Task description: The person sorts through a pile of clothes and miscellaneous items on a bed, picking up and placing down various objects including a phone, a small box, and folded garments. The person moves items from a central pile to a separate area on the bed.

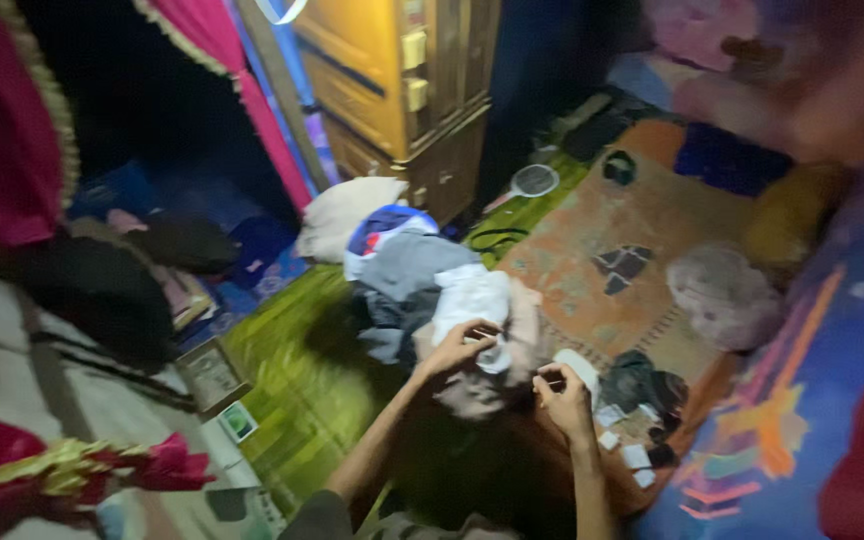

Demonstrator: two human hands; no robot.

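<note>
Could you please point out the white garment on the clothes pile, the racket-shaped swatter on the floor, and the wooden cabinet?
white garment (469,298), head view, on the middle of its bunched cloth.
racket-shaped swatter (534,180), head view, on its round mesh head.
wooden cabinet (384,80), head view, on its yellow-brown front panel.

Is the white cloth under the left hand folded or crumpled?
Crumpled: the white cloth lies bunched on the clothes pile, and the left hand touches it.

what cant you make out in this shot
Head view, dim and motion-blurred:
- What the left hand and right hand pinch: too small and dark.
- Garments in the clothes pile: blur merges them.
- Small white pieces on the rug: too small.
- Wooden cabinet: top cut off by the edge.
</note>
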